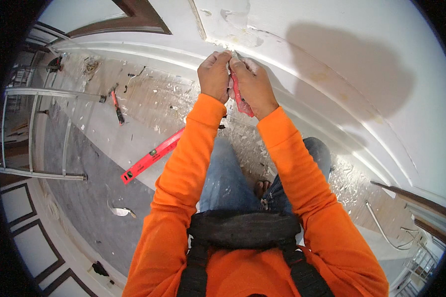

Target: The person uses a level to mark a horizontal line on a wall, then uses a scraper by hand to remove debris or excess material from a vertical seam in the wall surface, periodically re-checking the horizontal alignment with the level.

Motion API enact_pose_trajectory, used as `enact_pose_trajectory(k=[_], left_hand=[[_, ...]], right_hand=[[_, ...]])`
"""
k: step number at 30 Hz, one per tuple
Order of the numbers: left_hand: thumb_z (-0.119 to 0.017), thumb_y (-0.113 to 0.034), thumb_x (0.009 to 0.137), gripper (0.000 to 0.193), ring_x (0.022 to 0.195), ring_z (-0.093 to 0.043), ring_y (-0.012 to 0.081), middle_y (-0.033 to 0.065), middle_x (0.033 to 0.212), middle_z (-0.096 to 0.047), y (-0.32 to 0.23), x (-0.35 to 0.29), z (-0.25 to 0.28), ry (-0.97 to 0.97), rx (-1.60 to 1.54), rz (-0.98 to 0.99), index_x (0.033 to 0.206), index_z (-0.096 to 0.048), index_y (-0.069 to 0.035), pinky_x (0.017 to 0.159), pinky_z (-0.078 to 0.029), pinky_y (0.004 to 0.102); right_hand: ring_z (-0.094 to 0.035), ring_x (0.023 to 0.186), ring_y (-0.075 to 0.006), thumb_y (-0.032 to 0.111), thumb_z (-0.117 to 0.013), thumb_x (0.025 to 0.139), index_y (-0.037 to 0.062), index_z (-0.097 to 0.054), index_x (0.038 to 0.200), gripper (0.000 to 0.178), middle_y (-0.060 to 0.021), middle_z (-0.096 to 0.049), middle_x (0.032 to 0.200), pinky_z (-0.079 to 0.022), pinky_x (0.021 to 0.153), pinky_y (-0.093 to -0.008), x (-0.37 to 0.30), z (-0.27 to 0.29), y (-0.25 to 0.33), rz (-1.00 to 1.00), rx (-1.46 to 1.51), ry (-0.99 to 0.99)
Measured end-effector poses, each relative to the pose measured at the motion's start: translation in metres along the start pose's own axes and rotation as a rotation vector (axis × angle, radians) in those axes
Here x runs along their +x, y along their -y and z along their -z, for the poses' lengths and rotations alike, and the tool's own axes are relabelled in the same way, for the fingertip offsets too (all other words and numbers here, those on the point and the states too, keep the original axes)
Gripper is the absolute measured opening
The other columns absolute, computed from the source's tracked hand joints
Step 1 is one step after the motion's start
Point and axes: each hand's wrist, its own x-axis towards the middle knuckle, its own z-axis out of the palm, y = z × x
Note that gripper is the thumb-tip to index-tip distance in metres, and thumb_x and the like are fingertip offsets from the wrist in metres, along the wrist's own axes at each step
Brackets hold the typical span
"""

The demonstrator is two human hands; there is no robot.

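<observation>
A white wall [272,15] is rising beyond a littered floor [161,99].
A red level [153,156] is lying left; near the wall, the left hand [214,74] is sitting closed, its contents hidden, beside the right hand [255,84], which is gripping a red tool [240,99].

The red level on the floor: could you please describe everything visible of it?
The level is a long, straight red bar, metal or plastic I cannot tell, with dark marks near its lower end and a small window further along. It lies on the floor, slanting away rightward until the left sleeve hides it.
</observation>
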Motion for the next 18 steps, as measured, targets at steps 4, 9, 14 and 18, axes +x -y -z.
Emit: enact_pose_trajectory(k=[4,9,14,18], left_hand=[[-0.060,-0.014,0.090,0.012,0.048,-0.047,0.0074,-0.0007,0.067,-0.055,0.005,0.000,-0.004,0.016,-0.061,-0.005,0.083,-0.059,-0.004,0.041,-0.039,0.0228],[-0.061,-0.012,0.088,0.014,0.073,-0.056,0.0127,0.0051,0.080,-0.061,0.015,0.003,-0.004,-0.010,-0.082,-0.063,0.083,-0.064,0.001,0.063,-0.045,0.0242],[-0.060,-0.012,0.087,0.019,0.129,-0.042,0.0272,0.0193,0.104,-0.065,0.024,0.007,-0.002,-0.045,-0.040,-0.089,0.086,-0.068,0.006,0.103,-0.033,0.0299],[-0.060,-0.013,0.087,0.020,0.140,-0.029,0.0294,0.0231,0.111,-0.064,0.032,0.008,0.000,-0.003,-0.080,-0.120,0.087,-0.069,0.005,0.110,-0.026,0.0323]], right_hand=[[-0.050,0.049,-0.0094,0.030,-0.056,0.096,0.0031,-0.058,0.091,0.028,-0.0025,-0.054,0.067,-0.041,0.044,-0.0243,-0.003,0.002,0.000,-0.021,-0.021,-0.032],[-0.051,0.046,-0.0116,0.028,-0.055,0.096,0.0002,-0.058,0.091,0.028,-0.0048,-0.056,0.065,-0.042,0.043,-0.0267,-0.005,0.003,0.000,0.011,-0.032,-0.042],[-0.052,0.045,-0.0124,0.026,-0.055,0.095,-0.0026,-0.059,0.093,0.029,-0.0061,-0.057,0.064,-0.043,0.043,-0.0279,-0.005,0.005,0.001,0.045,-0.127,-0.044],[-0.052,0.045,-0.0122,0.026,-0.055,0.095,-0.0042,-0.060,0.095,0.030,-0.0053,-0.056,0.063,-0.042,0.043,-0.0278,-0.005,0.007,0.001,0.094,-0.195,-0.058]])
